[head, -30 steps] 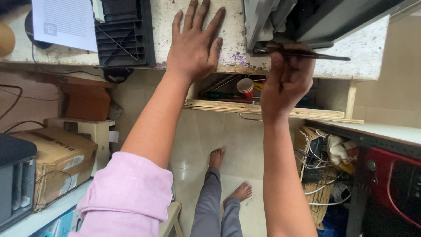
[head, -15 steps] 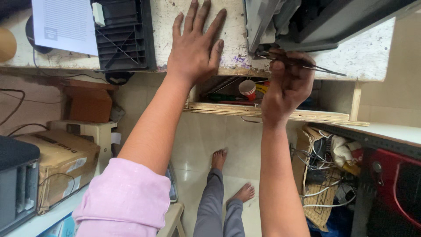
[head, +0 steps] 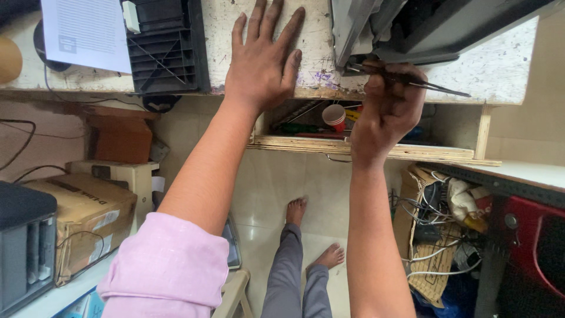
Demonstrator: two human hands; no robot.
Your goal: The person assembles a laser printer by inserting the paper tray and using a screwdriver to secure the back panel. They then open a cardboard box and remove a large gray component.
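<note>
- My left hand [head: 262,62] lies flat on the worn worktop [head: 318,53], fingers spread wide and holding nothing. I judge it should keep pressing there, since it braces my body while the other hand works.
- My right hand [head: 385,109] is closed around a thin dark tool [head: 424,82], gripped near the middle. Its tip rests at the lower edge of the grey machine [head: 359,29] on the bench, and the other end points off to the right.
- To do this well, I would keep the tool level, move it in small strokes and pry gently. A slip could send the point along the bench edge. I cannot tell what the tip touches.
- On the far left, a printed sheet [head: 85,32] lies beside a black ribbed plastic part [head: 165,44].
- Under the bench, an open drawer [head: 365,150] holds a paper cup [head: 335,116] and assorted tools.
- The floor is pale tile, with my bare feet [head: 297,209] on it. A cardboard box [head: 82,221] stands to the left, and a basket of tangled cables [head: 435,229] to the right.
</note>
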